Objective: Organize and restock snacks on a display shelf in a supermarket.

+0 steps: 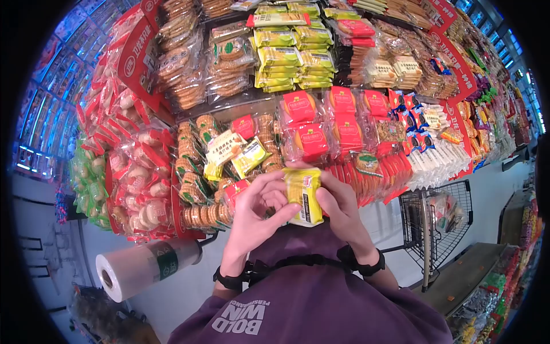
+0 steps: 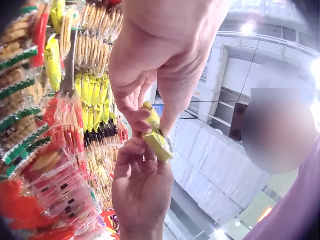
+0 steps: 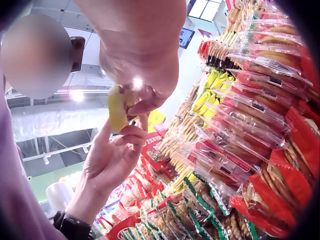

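while fingers (image 1: 286, 215) hold its edges, yellow packet (image 1: 305, 194) tilts

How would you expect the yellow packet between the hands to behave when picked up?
The yellow packet would probably feel slightly slippery, given its shiny wrapper. Its blocky shape suggests fairly stiff contents, so it should hardly sag.

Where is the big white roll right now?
The roll is at lower left in the head view, just below the red-and-clear biscuit packs, on the person's left.
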Demonstrator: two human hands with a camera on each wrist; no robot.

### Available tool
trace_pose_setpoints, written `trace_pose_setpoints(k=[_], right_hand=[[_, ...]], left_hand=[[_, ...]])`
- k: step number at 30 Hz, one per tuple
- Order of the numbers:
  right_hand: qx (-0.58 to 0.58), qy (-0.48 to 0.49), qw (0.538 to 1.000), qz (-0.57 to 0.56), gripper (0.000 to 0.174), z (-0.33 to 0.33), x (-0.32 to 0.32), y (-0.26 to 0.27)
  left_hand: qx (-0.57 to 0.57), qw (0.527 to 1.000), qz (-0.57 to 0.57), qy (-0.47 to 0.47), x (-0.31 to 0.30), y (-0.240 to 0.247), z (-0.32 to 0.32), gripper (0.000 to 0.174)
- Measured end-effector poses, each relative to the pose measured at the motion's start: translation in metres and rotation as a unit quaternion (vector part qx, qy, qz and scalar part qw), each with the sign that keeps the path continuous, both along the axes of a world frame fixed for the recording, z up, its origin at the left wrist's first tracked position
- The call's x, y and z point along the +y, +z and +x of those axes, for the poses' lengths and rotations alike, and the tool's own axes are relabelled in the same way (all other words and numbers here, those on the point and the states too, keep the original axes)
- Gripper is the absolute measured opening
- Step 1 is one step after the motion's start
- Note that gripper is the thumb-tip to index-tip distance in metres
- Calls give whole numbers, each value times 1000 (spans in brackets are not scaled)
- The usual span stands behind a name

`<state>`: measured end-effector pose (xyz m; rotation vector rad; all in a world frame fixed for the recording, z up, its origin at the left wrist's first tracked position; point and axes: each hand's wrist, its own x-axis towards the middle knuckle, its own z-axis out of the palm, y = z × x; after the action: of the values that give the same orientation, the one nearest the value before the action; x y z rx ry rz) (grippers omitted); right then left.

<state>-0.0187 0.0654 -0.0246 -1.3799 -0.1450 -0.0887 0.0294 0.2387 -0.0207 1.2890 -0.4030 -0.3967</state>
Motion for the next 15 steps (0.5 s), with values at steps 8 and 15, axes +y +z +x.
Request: trace_pose_setpoints(k=[8, 15], right_hand=[[-155, -86, 914, -365, 29, 10, -7, 34], [-264, 3, 721, -641, 50, 26, -7, 46]], left_hand=[[58, 996, 20, 64, -3, -2, 0, 37], [21, 994, 3, 105, -5, -19, 3, 39]])
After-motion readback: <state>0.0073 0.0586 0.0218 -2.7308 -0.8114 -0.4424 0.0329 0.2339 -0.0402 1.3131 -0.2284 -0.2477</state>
